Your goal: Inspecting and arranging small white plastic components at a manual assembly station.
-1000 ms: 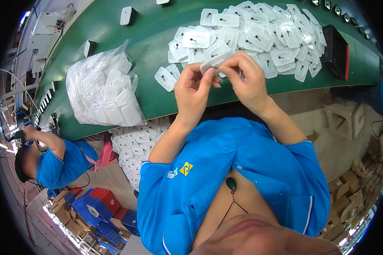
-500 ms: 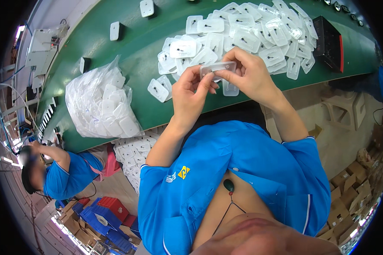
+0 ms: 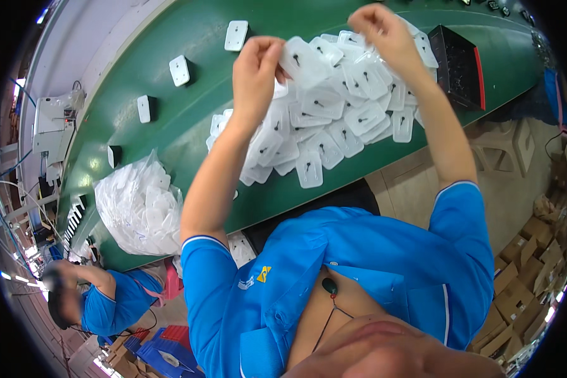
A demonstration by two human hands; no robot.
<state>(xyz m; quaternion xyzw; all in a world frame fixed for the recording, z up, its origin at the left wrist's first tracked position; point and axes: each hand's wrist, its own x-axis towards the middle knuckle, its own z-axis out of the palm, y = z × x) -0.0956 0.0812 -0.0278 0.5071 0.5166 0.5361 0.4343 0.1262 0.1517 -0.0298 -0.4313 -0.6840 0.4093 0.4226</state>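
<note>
My left hand (image 3: pixel 257 74) pinches a translucent plastic tray (image 3: pixel 306 62) by its left edge. The tray is tilted over the pile, with a small black part in its middle. Above the far right of the heap is my right hand (image 3: pixel 384 33), its fingers bent and close together; whatever lies between them, if anything, is hidden. Beneath both arms spreads a heap of similar rounded-corner trays (image 3: pixel 343 135), many with a small black part on them.
A black box (image 3: pixel 448 66) with a red edge stands right of the heap. A clear bag (image 3: pixel 138 211) of white pieces lies left on the green table (image 3: pixel 189 138). White-topped blocks (image 3: pixel 179 70) line the far side. Another person (image 3: pixel 116 302) works at lower left.
My hands have moved apart and farther out. The tray both hands held near the table's front edge is now in my left hand only. The whole view has shifted.
</note>
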